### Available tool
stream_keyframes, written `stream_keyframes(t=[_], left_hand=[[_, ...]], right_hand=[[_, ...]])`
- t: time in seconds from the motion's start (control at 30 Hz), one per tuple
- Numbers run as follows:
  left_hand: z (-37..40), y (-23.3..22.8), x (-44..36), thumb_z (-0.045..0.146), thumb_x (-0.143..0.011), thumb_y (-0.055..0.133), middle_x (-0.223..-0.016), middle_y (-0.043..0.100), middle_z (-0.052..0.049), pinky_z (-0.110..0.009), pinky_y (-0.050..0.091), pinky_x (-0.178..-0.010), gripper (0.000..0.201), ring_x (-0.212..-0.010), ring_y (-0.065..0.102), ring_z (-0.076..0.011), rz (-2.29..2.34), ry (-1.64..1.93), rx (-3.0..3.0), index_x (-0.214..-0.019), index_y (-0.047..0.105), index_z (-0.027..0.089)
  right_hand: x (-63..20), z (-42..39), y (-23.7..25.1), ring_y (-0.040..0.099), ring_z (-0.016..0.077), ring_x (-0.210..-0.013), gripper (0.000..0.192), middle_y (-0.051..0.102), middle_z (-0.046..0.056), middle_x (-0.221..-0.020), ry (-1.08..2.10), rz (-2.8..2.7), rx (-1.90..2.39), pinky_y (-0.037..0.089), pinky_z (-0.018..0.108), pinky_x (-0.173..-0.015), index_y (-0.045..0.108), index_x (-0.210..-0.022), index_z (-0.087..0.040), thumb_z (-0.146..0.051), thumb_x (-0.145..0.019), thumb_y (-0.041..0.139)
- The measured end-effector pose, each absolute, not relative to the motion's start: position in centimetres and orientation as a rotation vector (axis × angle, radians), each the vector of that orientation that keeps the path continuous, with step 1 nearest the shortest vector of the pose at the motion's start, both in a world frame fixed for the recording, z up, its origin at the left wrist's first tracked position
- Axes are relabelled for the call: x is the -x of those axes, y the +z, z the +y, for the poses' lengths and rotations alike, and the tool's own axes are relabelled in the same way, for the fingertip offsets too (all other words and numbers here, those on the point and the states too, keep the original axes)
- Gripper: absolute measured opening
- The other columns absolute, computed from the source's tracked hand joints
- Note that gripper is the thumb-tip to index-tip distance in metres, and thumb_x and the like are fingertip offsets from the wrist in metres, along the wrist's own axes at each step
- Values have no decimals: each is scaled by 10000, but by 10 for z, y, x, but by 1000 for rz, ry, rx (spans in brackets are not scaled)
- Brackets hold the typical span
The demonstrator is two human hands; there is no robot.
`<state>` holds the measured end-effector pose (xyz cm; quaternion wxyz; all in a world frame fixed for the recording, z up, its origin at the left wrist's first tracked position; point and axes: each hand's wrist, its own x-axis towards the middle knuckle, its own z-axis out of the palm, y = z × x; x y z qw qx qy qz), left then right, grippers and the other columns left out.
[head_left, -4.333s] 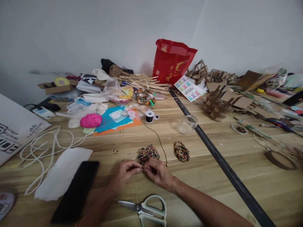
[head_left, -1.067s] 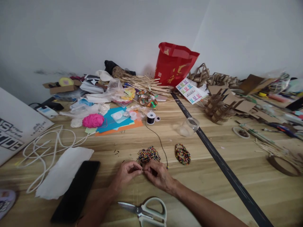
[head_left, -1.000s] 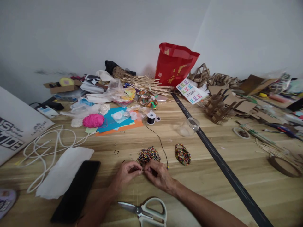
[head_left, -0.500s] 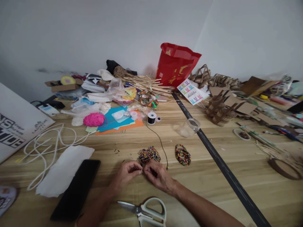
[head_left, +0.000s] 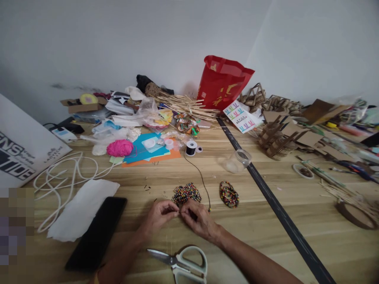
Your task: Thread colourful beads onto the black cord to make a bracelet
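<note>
My left hand (head_left: 162,214) and my right hand (head_left: 197,217) meet fingertip to fingertip in front of a pile of small multicoloured beads (head_left: 186,193). Both are closed in a pinch; whatever lies between the fingertips is too small to make out. To the right of the pile a black cord (head_left: 203,182) runs from a spool (head_left: 191,148) to near my right hand, with a small bead at its end. Farther right lie several beaded bracelets (head_left: 229,195). Scissors with pale handles (head_left: 189,263) rest on the table below my hands, blades parted.
A black phone (head_left: 97,232) and white paper (head_left: 84,209) lie to the left, beside a white cable (head_left: 63,185). Beyond are pink yarn (head_left: 120,148), a clear jar (head_left: 238,161) and a red bag (head_left: 223,83). Small woven baskets (head_left: 275,140) stand at the right.
The camera view has shifted slightly, so the background things sit a little farther right. My hands stay pinched together in nearly the same place.
</note>
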<state>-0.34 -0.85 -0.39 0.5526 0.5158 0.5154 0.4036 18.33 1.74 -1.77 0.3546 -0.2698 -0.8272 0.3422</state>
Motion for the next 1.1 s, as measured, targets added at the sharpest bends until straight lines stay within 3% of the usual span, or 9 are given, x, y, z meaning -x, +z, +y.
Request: stream_keyframes(t=[0.57, 0.8, 1.1], left_hand=[[-10, -4, 3, 236, -626, 716, -623, 661, -9, -244, 436, -606, 116, -617, 585, -152, 1207, 940, -1218, -648, 654, 141], [-9, -3, 4, 262, -600, 732, -561, 638, 0, -234, 413, -565, 153, -566, 558, -141, 1224, 935, -1233, -582, 644, 137], [-12, -2, 4, 316, -637, 734, -609, 658, -17, -233, 424, -574, 188, -594, 557, -143, 1141, 929, -1296, -621, 667, 141]], right_hand=[[-184, 17, -20, 518, 122, -618, 101, 573, 5, -681, 979, -2094, 734, 392, 216, -575, 585, -795, -178, -252, -861, 568], [-185, 15, -9, 510, 121, -609, 221, 585, 13, -690, 1118, -1976, 760, 379, 223, -557, 597, -803, -167, -379, -860, 573], [-195, 32, 4, 478, 108, -515, 446, 545, 11, -597, 1476, -1296, 802, 385, 200, -451, 598, -719, -153, -571, -848, 510]])
